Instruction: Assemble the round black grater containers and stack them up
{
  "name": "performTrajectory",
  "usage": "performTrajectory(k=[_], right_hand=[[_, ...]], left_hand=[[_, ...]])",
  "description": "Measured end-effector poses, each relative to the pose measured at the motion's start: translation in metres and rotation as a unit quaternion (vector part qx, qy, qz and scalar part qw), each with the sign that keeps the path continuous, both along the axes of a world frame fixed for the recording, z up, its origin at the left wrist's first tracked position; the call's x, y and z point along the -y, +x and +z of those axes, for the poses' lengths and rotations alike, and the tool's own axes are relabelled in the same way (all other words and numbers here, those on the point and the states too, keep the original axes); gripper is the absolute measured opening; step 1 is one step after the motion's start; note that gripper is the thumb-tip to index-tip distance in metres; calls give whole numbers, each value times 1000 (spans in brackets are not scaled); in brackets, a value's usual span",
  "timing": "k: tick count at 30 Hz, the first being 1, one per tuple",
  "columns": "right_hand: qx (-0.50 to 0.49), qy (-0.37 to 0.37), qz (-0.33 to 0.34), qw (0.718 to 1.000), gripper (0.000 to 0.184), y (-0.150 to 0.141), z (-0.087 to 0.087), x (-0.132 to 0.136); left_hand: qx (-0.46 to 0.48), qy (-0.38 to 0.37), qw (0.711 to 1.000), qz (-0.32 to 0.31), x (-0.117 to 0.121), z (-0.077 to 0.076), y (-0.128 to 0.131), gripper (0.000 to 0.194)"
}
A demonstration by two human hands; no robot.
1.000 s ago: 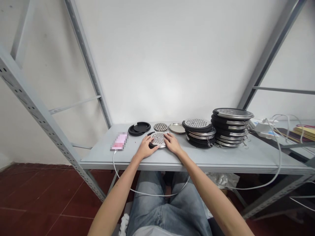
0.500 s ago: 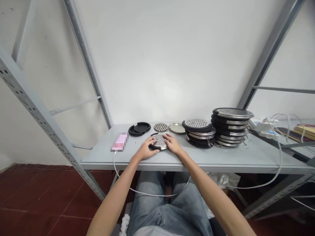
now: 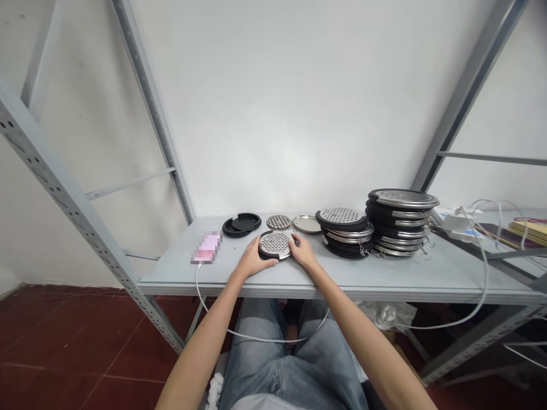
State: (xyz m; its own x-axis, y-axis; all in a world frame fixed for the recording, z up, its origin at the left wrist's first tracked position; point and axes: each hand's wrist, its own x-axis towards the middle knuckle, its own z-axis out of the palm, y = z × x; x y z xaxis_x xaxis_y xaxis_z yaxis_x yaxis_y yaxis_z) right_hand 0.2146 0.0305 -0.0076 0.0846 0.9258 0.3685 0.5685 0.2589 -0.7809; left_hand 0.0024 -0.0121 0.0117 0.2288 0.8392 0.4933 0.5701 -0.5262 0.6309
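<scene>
On the table in front of me lies a perforated metal disc (image 3: 274, 243), partly framed by a black rim along its left side. My left hand (image 3: 251, 259) grips that rim, its thumb along the near edge and the fingers at the left. At the right edge, my right hand (image 3: 302, 250) holds the disc with the thumb on top; its other fingertips are partly hidden. Just behind lie a loose perforated metal disc (image 3: 279, 222) and a plain shiny metal dish (image 3: 306, 224). Farther left is a black open-sided ring (image 3: 241, 225) with a black round piece in it.
Two stacks of similar discs, a shorter one (image 3: 343, 228) and a taller one (image 3: 401, 222), stand to the right with small metal clips hanging out. At left a phone (image 3: 207, 247) trails a white cable (image 3: 273, 340) over the table edge. Shelf posts (image 3: 149, 97) flank the table.
The fingers of both hands have drawn back from the disc's perforated face to its edges, uncovering more of it. The disc stays in nearly the same place.
</scene>
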Motion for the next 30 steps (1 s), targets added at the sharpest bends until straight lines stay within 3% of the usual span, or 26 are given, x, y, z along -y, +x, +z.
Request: performTrajectory(k=[13,21,25,30], right_hand=[[-32,-13,61,998,52,6,0,2],[-72,-4,67,995,57,3,1,3],[-136,33,115,983,58,1,6,8],[-174,59,173,968,61,0,8,11]], left_hand=[[-2,-19,1000,13,1,-1,-5,97],[-31,-8,999,15,-1,-6,-4,71],[6,-5,999,31,-5,-8,-4,49],[55,-32,997,53,-8,-7,-6,42]])
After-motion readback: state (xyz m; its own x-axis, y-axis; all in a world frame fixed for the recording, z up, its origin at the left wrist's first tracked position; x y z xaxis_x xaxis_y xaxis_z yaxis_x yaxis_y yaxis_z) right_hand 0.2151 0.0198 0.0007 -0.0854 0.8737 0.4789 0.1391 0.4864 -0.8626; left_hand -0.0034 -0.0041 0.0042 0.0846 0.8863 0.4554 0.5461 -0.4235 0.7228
